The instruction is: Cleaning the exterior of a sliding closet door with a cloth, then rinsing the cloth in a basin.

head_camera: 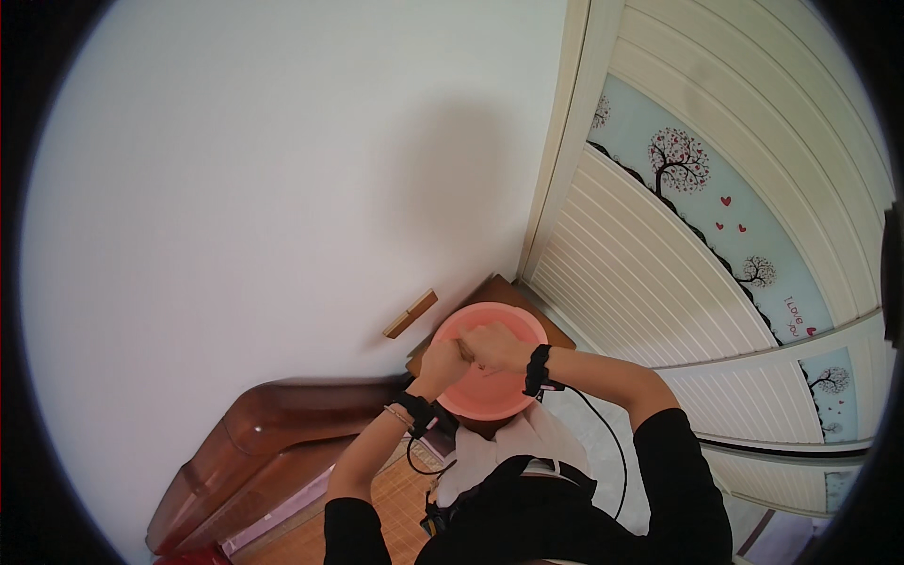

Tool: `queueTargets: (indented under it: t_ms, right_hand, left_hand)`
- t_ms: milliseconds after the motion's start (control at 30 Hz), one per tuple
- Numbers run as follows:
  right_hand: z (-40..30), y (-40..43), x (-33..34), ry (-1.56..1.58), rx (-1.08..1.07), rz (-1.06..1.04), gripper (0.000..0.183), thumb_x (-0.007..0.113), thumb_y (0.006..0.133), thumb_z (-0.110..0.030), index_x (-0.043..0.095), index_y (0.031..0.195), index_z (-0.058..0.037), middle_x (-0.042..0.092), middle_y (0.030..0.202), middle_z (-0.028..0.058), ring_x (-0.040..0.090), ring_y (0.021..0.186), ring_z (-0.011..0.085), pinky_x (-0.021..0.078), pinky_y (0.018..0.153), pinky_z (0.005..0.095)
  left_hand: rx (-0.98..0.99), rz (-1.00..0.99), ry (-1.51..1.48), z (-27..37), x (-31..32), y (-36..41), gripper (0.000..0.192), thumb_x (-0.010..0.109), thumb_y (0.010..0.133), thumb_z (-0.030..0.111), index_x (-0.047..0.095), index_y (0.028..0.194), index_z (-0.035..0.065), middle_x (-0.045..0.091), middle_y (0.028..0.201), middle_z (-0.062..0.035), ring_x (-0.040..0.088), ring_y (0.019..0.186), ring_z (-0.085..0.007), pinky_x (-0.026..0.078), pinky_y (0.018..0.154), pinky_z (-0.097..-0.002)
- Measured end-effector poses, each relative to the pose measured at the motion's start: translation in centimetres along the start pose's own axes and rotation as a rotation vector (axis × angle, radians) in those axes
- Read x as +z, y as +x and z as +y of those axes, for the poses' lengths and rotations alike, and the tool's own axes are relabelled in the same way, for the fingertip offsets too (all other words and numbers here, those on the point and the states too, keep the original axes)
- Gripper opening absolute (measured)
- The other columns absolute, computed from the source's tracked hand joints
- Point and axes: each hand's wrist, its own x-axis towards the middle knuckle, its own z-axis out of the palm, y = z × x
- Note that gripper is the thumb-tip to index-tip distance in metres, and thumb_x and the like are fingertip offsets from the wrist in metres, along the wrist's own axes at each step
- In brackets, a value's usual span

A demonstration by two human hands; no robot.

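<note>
A round pink plastic basin (494, 399) sits in front of me on a brown wooden stand. Over its far half my two hands meet, fingertips together. My left hand (443, 361) comes from the left side, its fingers curled inward. From the right, my right hand (496, 345) is bent over with its knuckles up, touching the left. Something small and brownish shows between the fingers, too small and shaded to identify. Below the hands, a few tiny dark bits (484, 367) lie in the basin. Both wrists wear black straps with cables.
Behind the basin, the brown wooden stand (563, 335) fills the corner. A small wooden piece (410, 313) is at the white wall (247, 212). At left stands a glossy brown wooden headboard (311, 409) beside a woven mat (402, 494). Cream wardrobe doors (657, 268) with tree decorations flank the right.
</note>
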Motion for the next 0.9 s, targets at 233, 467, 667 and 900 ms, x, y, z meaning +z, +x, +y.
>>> queueTargets:
  t_ms: [233, 467, 667, 900]
  right_hand:
    - [0.3, 1.2, -0.5, -0.282, -0.314, 0.093, 0.031, 0.062, 0.067, -0.006, 0.052, 0.095, -0.0025, 0.061, 0.072, 0.0106, 0.062, 0.064, 0.0246, 0.0477, 0.053, 0.0336]
    - [2.5, 3.8, 1.0, -0.378, -0.558, 0.218, 0.014, 0.056, 0.076, -0.015, 0.050, 0.086, -0.0064, 0.057, 0.061, 0.0072, 0.058, 0.056, 0.0243, 0.0432, 0.046, 0.0351]
    - [-0.8, 0.8, -2.6, -0.215, -0.331, -0.060, 0.008, 0.056, 0.073, -0.011, 0.053, 0.081, -0.0082, 0.057, 0.063, 0.0051, 0.058, 0.057, 0.0201, 0.0414, 0.045, 0.0332]
    - [1.6, 0.3, 0.9, -0.214, -0.334, -0.032, 0.012, 0.051, 0.079, -0.009, 0.059, 0.087, -0.0126, 0.058, 0.065, 0.0027, 0.059, 0.058, 0.0177, 0.0444, 0.049, 0.0338]
  left_hand:
    - [0.005, 0.008, -0.308, -2.0, 1.9, 0.5, 0.022, 0.059, 0.076, 0.021, 0.061, 0.071, -0.0007, 0.061, 0.069, -0.0221, 0.060, 0.066, -0.0382, 0.048, 0.059, -0.0403]
    - [-0.067, -0.052, -0.604, -4.1, 3.7, 1.5, 0.010, 0.060, 0.075, 0.003, 0.058, 0.083, -0.0029, 0.063, 0.081, -0.0106, 0.058, 0.077, -0.0172, 0.046, 0.067, -0.0316]
    - [-0.037, -0.158, -0.905, -3.4, 3.0, 1.0, 0.015, 0.058, 0.074, -0.003, 0.059, 0.090, -0.0029, 0.062, 0.089, -0.0068, 0.056, 0.080, -0.0148, 0.047, 0.071, -0.0297]
    - [-0.040, -0.237, -0.909, -3.4, 4.1, 0.2, 0.015, 0.061, 0.073, 0.000, 0.061, 0.087, -0.0030, 0.063, 0.083, -0.0054, 0.058, 0.082, -0.0126, 0.048, 0.071, -0.0288]
